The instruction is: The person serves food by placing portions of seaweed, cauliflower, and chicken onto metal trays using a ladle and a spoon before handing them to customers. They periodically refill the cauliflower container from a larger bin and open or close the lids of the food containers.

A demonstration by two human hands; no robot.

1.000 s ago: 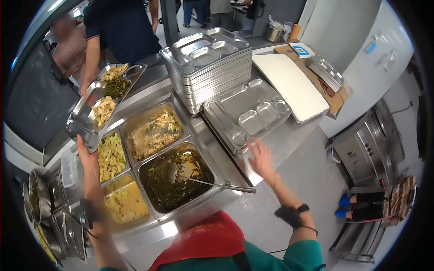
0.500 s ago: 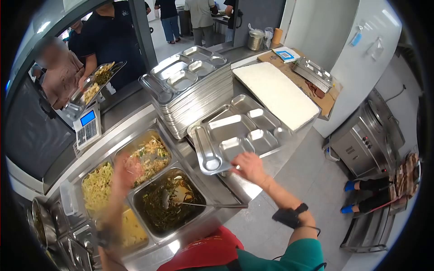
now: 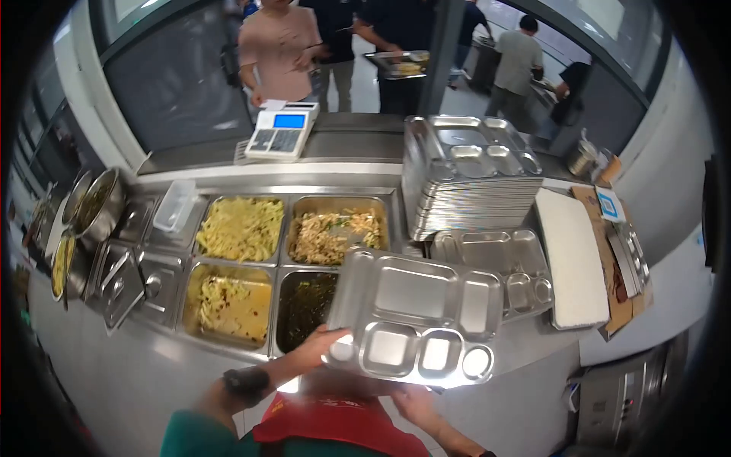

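Observation:
A steel compartment tray [image 3: 417,288] is held up in front of me, tilted toward my view, its compartments bare. My left hand [image 3: 320,347] grips its lower left corner, fingers partly hidden. Under the near edge, my right hand [image 3: 415,401] holds the tray too, its fingertips out of sight. The tray overlaps a pan of dark green vegetables [image 3: 304,301]. Behind that pan is one of mixed chopped food [image 3: 335,236]. To the left are pans of pale shredded vegetable [image 3: 240,228] and yellow food in liquid [image 3: 232,301].
A tall stack of steel trays [image 3: 476,202] stands at the back, with another tray [image 3: 495,247] lying before it. Right of these is a large white slab-like block [image 3: 567,259]. A scale [image 3: 282,131] sits on the window ledge; people stand beyond it. Metal pots [image 3: 99,202] are at far left.
My view has turned left. The tray has been raised off the counter toward me, and my left hand has come from over the food pans to grip it.

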